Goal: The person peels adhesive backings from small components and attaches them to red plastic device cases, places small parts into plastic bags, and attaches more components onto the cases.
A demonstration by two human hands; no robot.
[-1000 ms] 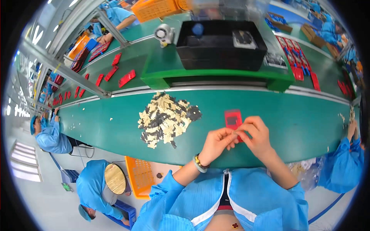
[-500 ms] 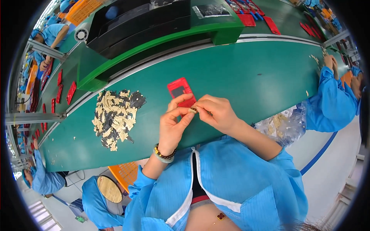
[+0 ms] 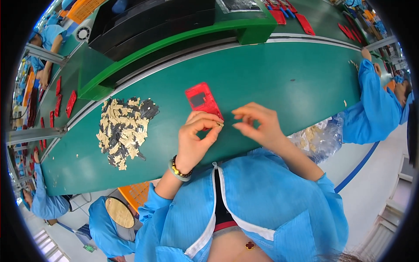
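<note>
Near the red case, left hand holds 1 seemingly beige piece.

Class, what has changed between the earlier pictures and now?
The right hand has come away from the small piece and moved right, now open. The camera's view has also turned. The left hand still pinches the piece; the red case and heap of cream and dark pieces still lie on the green table.

Blue jacket, dark beaded bracelet.
</note>
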